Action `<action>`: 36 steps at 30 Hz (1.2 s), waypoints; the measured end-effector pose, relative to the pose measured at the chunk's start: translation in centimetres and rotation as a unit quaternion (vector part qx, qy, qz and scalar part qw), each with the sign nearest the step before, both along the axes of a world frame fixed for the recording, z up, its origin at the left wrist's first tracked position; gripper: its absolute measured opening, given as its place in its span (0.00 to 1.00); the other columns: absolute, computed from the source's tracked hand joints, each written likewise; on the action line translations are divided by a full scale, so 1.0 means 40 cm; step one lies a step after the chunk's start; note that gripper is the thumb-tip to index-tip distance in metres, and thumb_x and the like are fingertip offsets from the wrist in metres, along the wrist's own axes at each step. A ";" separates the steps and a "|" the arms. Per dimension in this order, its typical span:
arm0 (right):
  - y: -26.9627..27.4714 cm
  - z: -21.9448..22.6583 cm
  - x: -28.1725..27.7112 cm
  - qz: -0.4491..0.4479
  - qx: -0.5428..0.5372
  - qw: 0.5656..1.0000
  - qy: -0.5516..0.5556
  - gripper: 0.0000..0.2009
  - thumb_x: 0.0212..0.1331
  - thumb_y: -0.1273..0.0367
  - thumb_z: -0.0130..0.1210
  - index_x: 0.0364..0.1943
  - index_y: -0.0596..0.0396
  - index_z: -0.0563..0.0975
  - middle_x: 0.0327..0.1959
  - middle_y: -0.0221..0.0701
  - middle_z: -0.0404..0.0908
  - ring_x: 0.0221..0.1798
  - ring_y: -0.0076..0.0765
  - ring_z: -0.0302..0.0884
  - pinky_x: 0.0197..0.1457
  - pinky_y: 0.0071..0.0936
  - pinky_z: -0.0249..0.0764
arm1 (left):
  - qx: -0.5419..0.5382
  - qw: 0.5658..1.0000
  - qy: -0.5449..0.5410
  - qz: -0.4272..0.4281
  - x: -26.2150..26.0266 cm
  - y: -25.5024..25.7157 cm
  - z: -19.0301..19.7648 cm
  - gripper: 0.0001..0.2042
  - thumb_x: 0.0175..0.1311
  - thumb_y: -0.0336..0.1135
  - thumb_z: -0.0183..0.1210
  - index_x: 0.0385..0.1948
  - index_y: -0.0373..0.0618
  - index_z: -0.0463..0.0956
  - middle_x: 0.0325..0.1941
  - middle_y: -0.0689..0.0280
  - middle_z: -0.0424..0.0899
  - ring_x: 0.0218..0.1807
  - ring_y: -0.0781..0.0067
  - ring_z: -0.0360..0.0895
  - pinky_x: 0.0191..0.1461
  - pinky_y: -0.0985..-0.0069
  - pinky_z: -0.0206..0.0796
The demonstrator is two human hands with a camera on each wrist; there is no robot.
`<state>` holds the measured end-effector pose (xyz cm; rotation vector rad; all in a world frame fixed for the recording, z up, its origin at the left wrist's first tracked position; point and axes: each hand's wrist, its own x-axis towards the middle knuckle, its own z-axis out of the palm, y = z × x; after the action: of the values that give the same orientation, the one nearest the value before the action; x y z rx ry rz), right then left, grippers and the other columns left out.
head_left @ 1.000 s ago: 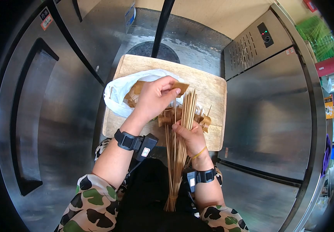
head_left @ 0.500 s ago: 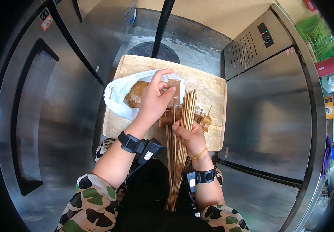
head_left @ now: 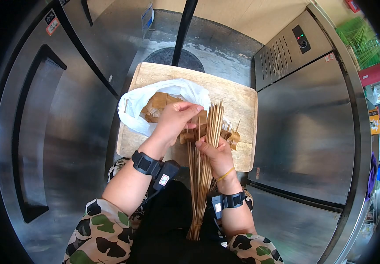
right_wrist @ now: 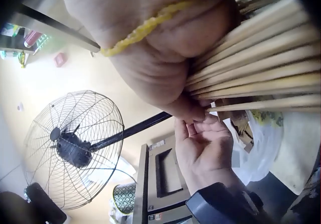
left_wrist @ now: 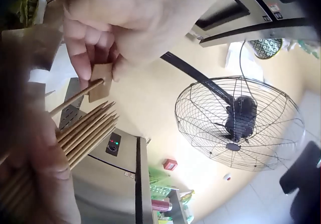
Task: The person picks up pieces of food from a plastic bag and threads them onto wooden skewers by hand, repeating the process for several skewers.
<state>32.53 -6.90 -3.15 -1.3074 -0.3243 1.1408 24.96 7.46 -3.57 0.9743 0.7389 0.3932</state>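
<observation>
My left hand [head_left: 176, 121] pinches a flat brown square piece [left_wrist: 100, 82] between thumb and fingers; the tip of a single skewer [left_wrist: 77, 97] meets it in the left wrist view. Curled round a thick bundle of wooden skewers [head_left: 206, 169] is my right hand [head_left: 220, 159], just below and right of the left one. The bundle's points face away from the body. Folded brown pieces [head_left: 234, 140] sit around skewers beyond the right hand. To the left, a white plastic bag [head_left: 130, 115] lies open with more brown pieces [head_left: 159, 100] inside.
Under the bag is a wooden board [head_left: 238, 97] with rounded corners. Steel cabinets stand on both sides, the left [head_left: 80, 145] and the right [head_left: 304, 132]. A black pole [head_left: 184, 33] rises behind the board, and a wire-caged fan [left_wrist: 239, 123] shows in the left wrist view.
My left hand has brought the brown piece down from above the skewer tips to a single skewer, turning as it moved. The right hand and bundle have stayed nearly still.
</observation>
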 end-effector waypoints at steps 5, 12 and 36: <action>0.001 -0.006 0.002 0.001 -0.001 1.000 -0.009 0.03 0.54 0.74 0.58 0.29 0.54 0.75 0.22 0.20 0.74 0.21 0.14 0.67 0.25 0.13 0.63 | 0.023 0.999 0.017 -0.033 -0.010 0.000 0.005 0.09 0.62 0.36 0.57 0.40 0.44 0.78 0.38 0.70 0.80 0.36 0.84 0.75 0.38 0.83 0.69; 0.008 -0.002 -0.006 0.006 0.005 1.000 -0.011 0.04 0.54 0.75 0.59 0.30 0.53 0.75 0.22 0.19 0.74 0.21 0.14 0.67 0.25 0.13 0.63 | 0.011 0.996 -0.067 0.063 0.004 0.011 -0.009 0.08 0.61 0.32 0.56 0.40 0.41 0.77 0.36 0.68 0.80 0.35 0.83 0.75 0.37 0.83 0.67; -0.004 -0.016 0.013 0.005 0.009 1.000 0.005 0.04 0.55 0.76 0.56 0.33 0.54 0.75 0.26 0.19 0.75 0.24 0.13 0.67 0.27 0.12 0.63 | 0.180 0.979 -0.047 -0.081 -0.027 -0.045 0.007 0.11 0.55 0.20 0.57 0.37 0.42 0.69 0.36 0.70 0.77 0.37 0.84 0.73 0.41 0.83 0.66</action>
<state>33.04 -7.05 -3.81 -1.2858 -0.3344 1.1502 23.88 5.66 -3.30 1.3376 0.5062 0.4359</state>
